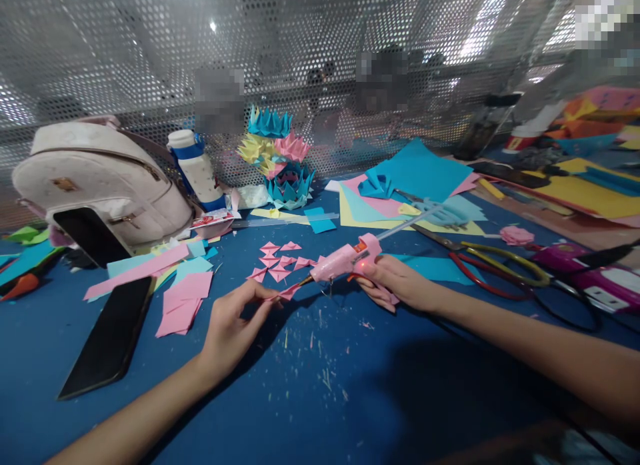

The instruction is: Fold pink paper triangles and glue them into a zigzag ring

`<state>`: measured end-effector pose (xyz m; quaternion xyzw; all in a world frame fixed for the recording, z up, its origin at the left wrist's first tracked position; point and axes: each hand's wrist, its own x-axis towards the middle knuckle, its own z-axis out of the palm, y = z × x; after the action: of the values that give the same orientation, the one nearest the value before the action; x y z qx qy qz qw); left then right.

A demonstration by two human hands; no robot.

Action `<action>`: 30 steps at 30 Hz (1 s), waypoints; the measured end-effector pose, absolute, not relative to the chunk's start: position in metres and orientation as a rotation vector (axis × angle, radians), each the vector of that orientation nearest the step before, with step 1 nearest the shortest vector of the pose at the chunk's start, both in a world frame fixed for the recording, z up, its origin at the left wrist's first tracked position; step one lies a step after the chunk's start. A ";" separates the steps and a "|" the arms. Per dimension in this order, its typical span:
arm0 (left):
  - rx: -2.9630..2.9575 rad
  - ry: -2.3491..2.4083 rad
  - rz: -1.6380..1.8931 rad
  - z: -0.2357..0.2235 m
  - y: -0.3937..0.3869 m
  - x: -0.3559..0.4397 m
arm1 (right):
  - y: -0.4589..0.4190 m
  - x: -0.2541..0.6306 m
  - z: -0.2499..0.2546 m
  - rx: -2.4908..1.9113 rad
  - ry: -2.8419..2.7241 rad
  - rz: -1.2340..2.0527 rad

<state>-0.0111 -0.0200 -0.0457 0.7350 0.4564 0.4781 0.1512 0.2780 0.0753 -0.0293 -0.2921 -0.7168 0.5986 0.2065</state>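
Two bare hands over one dark-blue worktop (pixel 320 398). Left hand (pixel 231 322): closed in a fingertip pinch on one folded pink paper piece (pixel 290 293). Right hand (pixel 387 278): closed round the grip of one pink glue gun (pixel 334 264), its nozzle pointing left at the pinched piece; contact between nozzle and paper cannot be told. Just behind the pinched piece lie at least seven loose folded pink paper pieces (pixel 279 272); exact count uncertain, some overlap. Left side: two black smartphones (pixel 107 338), one flat, one leaning on one pale backpack (pixel 95 165); beside the backpack, one white-and-blue bottle (pixel 196 168). Right side: two pairs of scissors, one with light-blue handles (pixel 445 212), one with red and yellow handles (pixel 451 246).
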 end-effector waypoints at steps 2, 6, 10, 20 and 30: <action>2.111 1.312 1.374 -0.046 -0.020 -0.012 | 0.076 0.278 -0.030 -0.807 -1.988 1.674; 2.104 1.309 1.381 -0.047 -0.021 -0.011 | 0.077 0.280 -0.032 -0.816 -2.004 1.640; 2.096 1.319 1.380 -0.046 -0.020 -0.010 | 0.078 0.281 -0.030 -0.808 -2.043 1.594; 2.065 1.339 1.367 -0.045 -0.021 -0.011 | 0.081 0.286 -0.026 -0.816 -2.040 1.591; 2.143 1.343 1.420 -0.045 -0.020 -0.011 | 0.081 0.286 -0.028 -0.743 -1.942 1.691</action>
<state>-0.0113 -0.0197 -0.0453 0.7336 0.4596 0.4860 0.1205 0.2860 0.0811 -0.0277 -0.2700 -0.7054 0.6141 0.2288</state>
